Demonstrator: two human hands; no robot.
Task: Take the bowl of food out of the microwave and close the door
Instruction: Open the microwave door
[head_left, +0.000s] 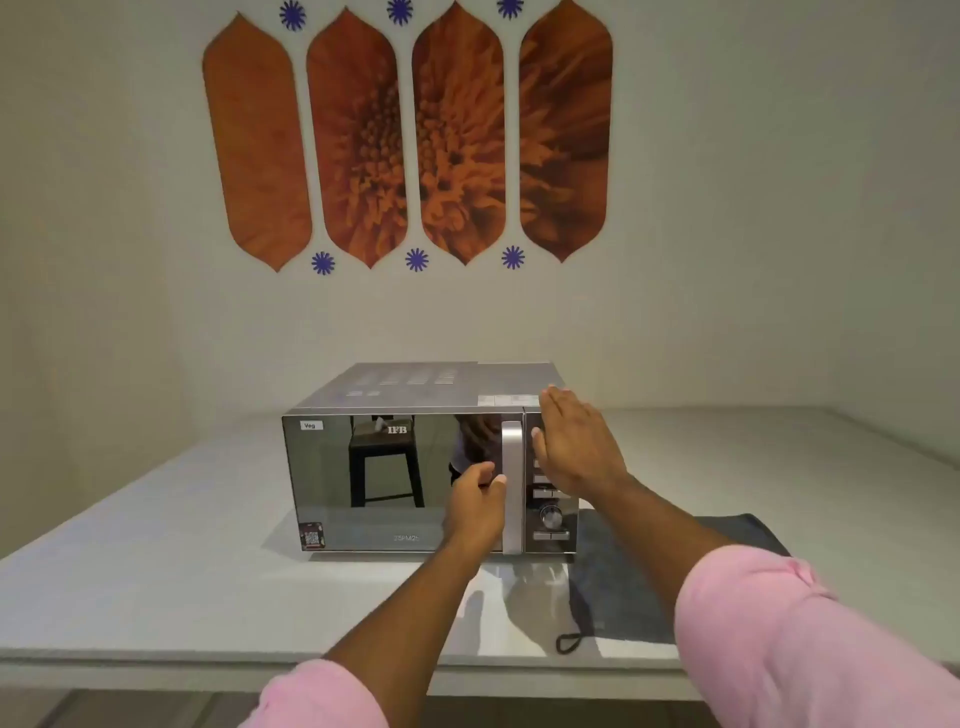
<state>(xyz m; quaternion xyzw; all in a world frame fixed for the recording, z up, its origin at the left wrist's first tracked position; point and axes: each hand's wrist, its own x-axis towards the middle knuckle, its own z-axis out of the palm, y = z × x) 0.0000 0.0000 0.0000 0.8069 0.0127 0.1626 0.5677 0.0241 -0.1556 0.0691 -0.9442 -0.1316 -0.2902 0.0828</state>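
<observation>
A silver microwave (395, 395) with a mirrored door (363, 478) stands on the white counter (156, 571), its door shut. No bowl shows; the mirror glass hides the inside. My left hand (475, 506) reaches the vertical silver door handle (511, 488), fingers curled at its left edge. My right hand (576, 441) lies flat and open against the control panel (550, 519) at the microwave's top right corner.
A dark grey cloth (623, 587) with a hanging loop lies on the counter right of the microwave. The wall behind carries orange flower panels (405, 135). The counter's front edge (156, 662) runs just below my forearms.
</observation>
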